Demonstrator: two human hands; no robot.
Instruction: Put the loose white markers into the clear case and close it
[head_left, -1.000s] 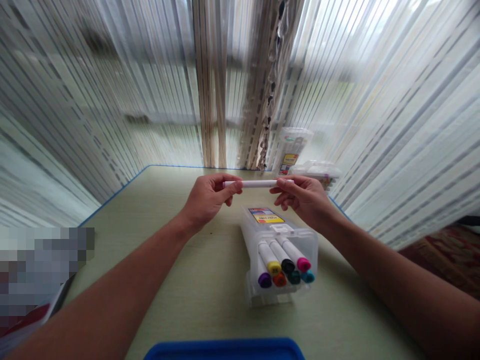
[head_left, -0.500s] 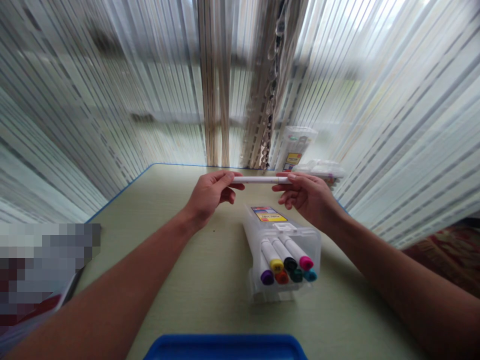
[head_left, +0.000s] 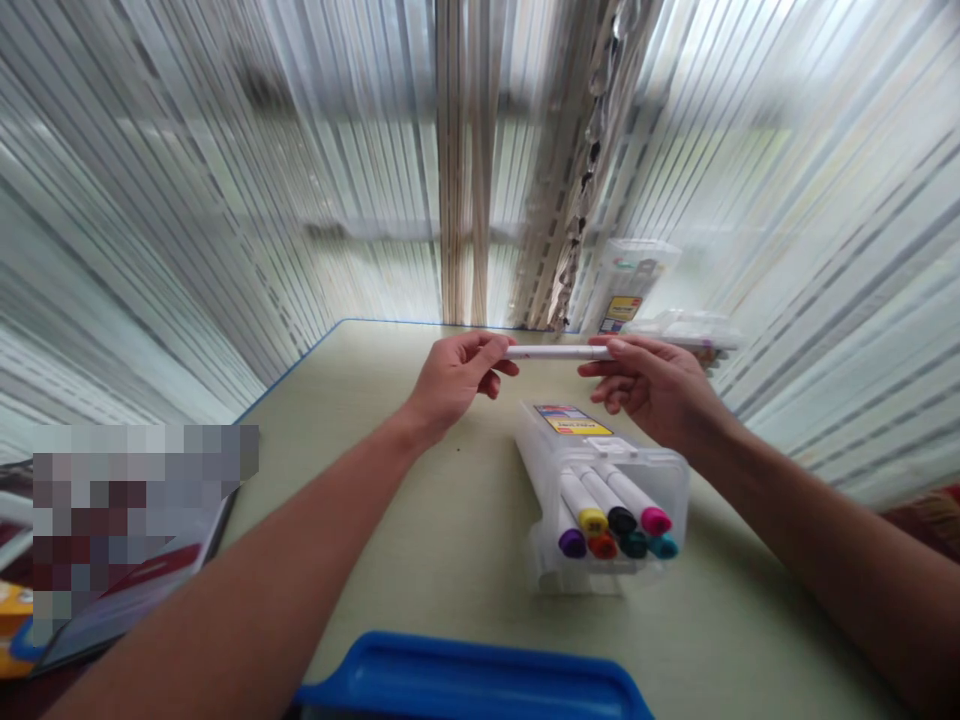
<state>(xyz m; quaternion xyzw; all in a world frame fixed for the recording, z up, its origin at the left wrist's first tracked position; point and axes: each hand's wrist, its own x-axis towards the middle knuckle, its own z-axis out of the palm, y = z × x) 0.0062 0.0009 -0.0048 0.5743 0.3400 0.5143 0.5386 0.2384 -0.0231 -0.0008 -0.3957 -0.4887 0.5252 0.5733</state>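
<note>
A white marker (head_left: 556, 352) is held level above the table, one end in each hand. My left hand (head_left: 466, 378) pinches its left end between thumb and fingers. The right end sits in the pinch of my right hand (head_left: 651, 382), whose lower fingers curl loosely. Both tips of the marker are covered by my fingers. Below and nearer to me lies a clear plastic marker case (head_left: 534, 470), its open end towards me. Several white markers with purple, yellow, orange, black, green, pink and blue caps (head_left: 621, 520) show inside it.
At the near edge of the pale green table (head_left: 390, 530) is a blue plastic tray (head_left: 487, 675). Behind my right hand stand another clear case (head_left: 630, 285) and a lying clear box (head_left: 690, 328). A dark-edged flat object (head_left: 217, 520), partly blurred out, is at left. String curtains (head_left: 360, 180) hang behind.
The view has swung left, so everything appears further right and more of the left side and blue tray shows. Both hands keep their hold on the marker, which seems slightly rolled, showing a small red mark.
</note>
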